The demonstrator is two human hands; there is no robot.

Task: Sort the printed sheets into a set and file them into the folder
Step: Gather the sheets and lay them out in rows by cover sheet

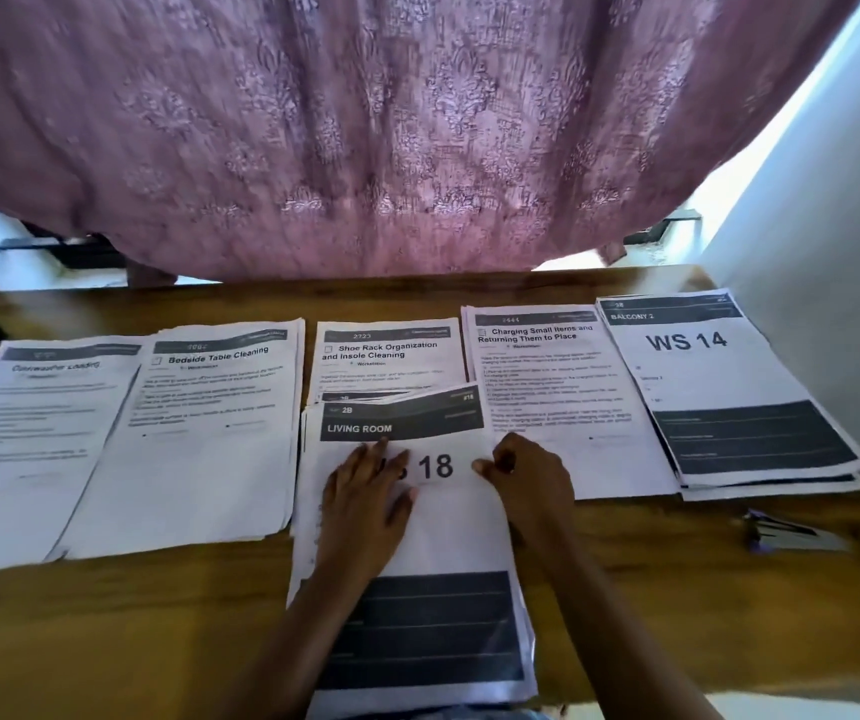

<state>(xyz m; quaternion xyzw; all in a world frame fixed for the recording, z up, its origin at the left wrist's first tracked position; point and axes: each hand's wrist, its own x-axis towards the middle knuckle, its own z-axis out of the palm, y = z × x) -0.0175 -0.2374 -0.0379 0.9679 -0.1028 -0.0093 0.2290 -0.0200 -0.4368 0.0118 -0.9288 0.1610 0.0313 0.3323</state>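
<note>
Sheet marked LIVING ROOM [443, 532] is pressed by flat-fingered left hand [365, 504]; its right edge is pinched by right hand [526, 475].

Matt white paper sheets [209, 449]; smooth brown wood table [131, 631]; patterned mauve cloth curtain [391, 122].

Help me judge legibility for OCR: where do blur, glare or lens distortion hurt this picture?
Head view: bold headings on the white printed sheets read clearly, body text smears. Head view: the small metallic object on the brown wooden table is blurred. Head view: daylight beside the pink patterned curtain blows out; the wide lens bows the table's far edge.
</note>
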